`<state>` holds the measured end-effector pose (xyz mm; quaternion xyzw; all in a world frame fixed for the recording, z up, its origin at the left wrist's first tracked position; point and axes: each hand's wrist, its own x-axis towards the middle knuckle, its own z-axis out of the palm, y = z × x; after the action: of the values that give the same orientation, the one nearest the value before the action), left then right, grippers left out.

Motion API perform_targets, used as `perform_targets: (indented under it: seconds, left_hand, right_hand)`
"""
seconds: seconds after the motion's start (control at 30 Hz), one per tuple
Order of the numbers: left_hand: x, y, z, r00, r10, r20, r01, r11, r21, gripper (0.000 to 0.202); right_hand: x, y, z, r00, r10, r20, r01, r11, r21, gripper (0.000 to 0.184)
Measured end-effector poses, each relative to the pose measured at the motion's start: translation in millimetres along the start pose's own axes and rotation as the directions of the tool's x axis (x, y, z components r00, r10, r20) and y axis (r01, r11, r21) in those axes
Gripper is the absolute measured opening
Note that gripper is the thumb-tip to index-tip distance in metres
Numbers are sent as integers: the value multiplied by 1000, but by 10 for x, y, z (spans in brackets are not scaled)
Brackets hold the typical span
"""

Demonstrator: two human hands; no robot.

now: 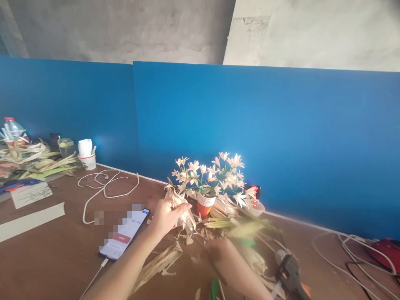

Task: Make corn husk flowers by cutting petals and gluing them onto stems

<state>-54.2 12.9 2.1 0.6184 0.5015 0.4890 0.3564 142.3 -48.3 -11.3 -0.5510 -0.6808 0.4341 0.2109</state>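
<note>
My left hand [167, 216] is closed round a bundle of dried pale husk leaves [179, 204] and holds it just above the brown table [56, 254]. My right hand [218, 254] is blurred and lies among dried leaves and green stems [246, 231]; its fingers are smeared, so their state is unclear. Behind the hands stands a red paper cup [204, 205] filled with small cream-coloured handmade flowers [212, 173] on green stems. More husk strips [159, 262] lie under my left forearm.
A phone [125, 233] with a lit screen lies left of my hand, on a white cable [106, 187]. A glue gun [289, 271] lies at the right, with cables and a red object [387, 250]. A husk pile, cups and a bottle [14, 127] sit far left. Blue panels [265, 137] back the table.
</note>
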Motion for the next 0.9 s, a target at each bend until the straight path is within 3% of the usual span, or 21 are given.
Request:
perform_targets:
  seconds: [0.4, 0.53, 0.9]
  left_hand:
    - [18, -96, 42, 998, -50, -23, 49, 997, -51, 32]
    - [20, -129, 66, 998, -43, -40, 39, 994, -102, 33]
    - [-31, -36, 102, 980, -168, -106, 145, 969, -199, 42]
  right_hand:
    - [28, 15, 21, 1000, -13, -10, 14, 999, 33, 15]
    - [19, 17, 30, 1000, -14, -4, 14, 997, 80, 15]
    - [-5, -70, 14, 999, -31, -24, 34, 989, 145, 15]
